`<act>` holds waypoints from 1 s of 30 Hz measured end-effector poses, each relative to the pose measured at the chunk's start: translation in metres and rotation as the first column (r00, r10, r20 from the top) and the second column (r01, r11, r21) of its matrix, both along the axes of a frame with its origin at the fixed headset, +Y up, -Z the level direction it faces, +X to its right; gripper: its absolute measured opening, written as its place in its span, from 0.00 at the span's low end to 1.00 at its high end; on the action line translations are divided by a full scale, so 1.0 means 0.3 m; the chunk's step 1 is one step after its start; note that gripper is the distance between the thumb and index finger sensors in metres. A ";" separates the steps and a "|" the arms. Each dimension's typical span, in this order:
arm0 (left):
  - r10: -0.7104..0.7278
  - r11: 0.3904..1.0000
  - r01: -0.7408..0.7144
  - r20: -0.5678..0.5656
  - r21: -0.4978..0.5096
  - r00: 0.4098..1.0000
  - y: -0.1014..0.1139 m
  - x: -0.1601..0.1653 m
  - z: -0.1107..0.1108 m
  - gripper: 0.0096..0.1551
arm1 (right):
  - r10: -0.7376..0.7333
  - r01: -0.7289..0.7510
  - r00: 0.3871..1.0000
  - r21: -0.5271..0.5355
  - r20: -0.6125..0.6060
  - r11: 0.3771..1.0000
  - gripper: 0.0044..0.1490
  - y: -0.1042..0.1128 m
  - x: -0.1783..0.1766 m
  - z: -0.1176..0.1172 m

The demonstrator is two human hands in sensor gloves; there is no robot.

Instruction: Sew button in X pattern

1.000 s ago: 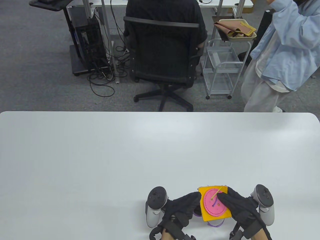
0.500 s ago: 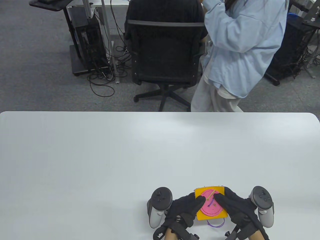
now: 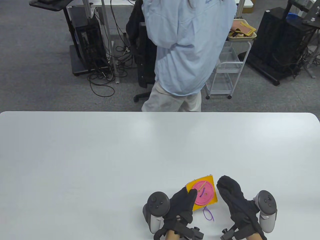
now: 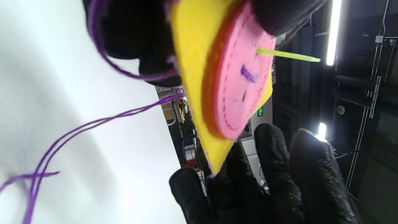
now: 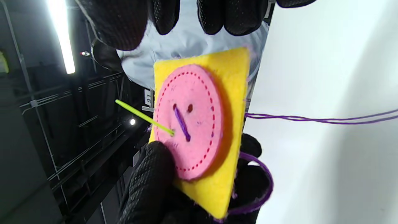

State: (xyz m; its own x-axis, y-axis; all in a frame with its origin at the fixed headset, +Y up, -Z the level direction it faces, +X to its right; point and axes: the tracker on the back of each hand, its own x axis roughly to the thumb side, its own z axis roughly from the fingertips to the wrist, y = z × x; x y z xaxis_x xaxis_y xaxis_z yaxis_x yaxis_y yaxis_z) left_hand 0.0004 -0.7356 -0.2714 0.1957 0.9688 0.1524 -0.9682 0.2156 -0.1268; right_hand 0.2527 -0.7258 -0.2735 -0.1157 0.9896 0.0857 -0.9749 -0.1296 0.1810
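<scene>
A yellow felt square (image 3: 208, 181) carries a pink felt button (image 3: 203, 193) with one purple stitch (image 5: 182, 124) between two of its holes. A green needle (image 5: 143, 117) sticks out of a third hole; it also shows in the left wrist view (image 4: 287, 55). My left hand (image 3: 182, 203) grips the square at its left edge, thumb on the pink button, and holds it tilted above the table. My right hand (image 3: 231, 191) is beside the square's right edge, apart from it, fingers extended and empty. Purple thread (image 3: 208, 213) hangs from under the square onto the table.
The white table (image 3: 100, 155) spreads ahead and to both sides. Beyond its far edge a person in a light blue shirt (image 3: 187, 45) stands at a black chair, with a wire cart (image 3: 225, 72) and desks behind.
My right hand has let go of the needle and square and moved off to the right. My left hand shifted the square left and tilted it. The person behind walked left.
</scene>
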 end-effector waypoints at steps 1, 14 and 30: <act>-0.003 1.000 0.003 0.000 0.001 1.000 0.000 0.001 0.000 0.25 | 0.012 -0.012 1.000 0.017 -0.005 1.000 0.36 0.004 -0.009 0.005; -0.079 0.997 0.078 0.047 0.028 0.996 0.006 0.045 0.011 0.26 | 0.159 -0.158 0.987 0.079 -0.016 0.984 0.33 -0.003 -0.078 0.030; -0.235 0.970 0.226 0.100 0.090 0.967 0.015 0.092 0.021 0.27 | 0.122 -0.121 0.993 0.025 -0.013 0.992 0.27 -0.012 -0.067 0.019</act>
